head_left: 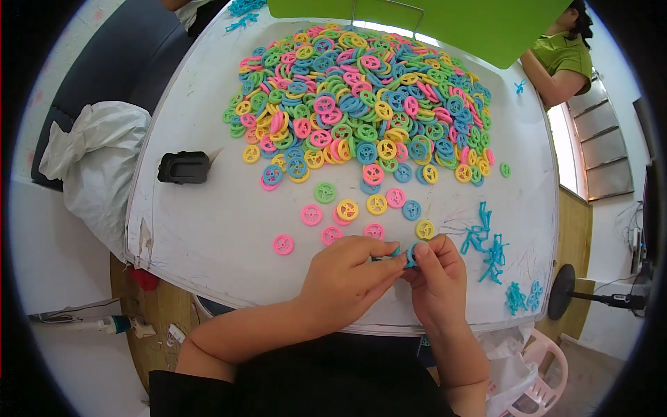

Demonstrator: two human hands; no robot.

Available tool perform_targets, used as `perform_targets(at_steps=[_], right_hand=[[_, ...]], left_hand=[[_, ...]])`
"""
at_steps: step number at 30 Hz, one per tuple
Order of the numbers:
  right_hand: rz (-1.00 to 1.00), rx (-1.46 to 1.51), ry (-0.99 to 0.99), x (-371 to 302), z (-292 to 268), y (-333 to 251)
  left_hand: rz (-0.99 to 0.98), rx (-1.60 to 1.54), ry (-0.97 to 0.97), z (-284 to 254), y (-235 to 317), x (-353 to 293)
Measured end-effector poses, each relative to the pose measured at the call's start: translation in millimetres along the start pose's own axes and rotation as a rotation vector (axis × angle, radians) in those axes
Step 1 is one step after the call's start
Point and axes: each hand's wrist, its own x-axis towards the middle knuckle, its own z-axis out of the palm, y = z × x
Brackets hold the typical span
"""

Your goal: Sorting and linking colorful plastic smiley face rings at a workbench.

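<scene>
My two hands meet over the near edge of the white table. Between the thumb and fingers of my right hand [438, 278] is a small blue plastic wheel [410, 256], turned nearly edge-on. My left hand [347, 278] has its fingers pinched together against the same wheel; a bit of teal plastic shows at its fingertips, mostly covered. Just beyond my hands lie loose spoked wheels, among them a yellow wheel [424, 230], a pink wheel [374, 232] and a blue wheel [411, 210]. Teal figure-like pieces [494, 258] lie to the right of my right hand.
A large heap of colourful wheels [361, 97] covers the far middle of the table [201, 229]. Behind it stands a green panel [417, 28]. A black plastic holder [184, 167] sits at left. Another person's arm [549, 80] rests at the far right edge.
</scene>
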Motion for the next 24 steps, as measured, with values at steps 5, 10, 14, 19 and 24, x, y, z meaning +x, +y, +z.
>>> perform_targets(at_steps=[5,10,14,19,24], right_hand=[[-0.077,-0.063,0.007,-4.5,5.6,1.2],[-0.189,-0.171,0.008,-5.8,4.1,-1.3],[-0.215,-0.378,-0.046,-16.8,0.1,-10.9],[-0.472,-0.737,-0.211,-14.2,-12.9,-22.6],[-0.646,-1.171,-0.298,-11.3,-4.1,-39.0]], left_hand=[[0.1,0.054,0.081,0.4,-1.4,1.3],[0.199,0.102,0.086,0.8,1.7,2.2],[0.002,0.032,-0.067,-8.7,1.5,3.1],[-0.02,-0.143,0.005,-7.6,-2.8,2.4],[-0.084,-0.048,-0.052,-11.6,5.3,5.3]])
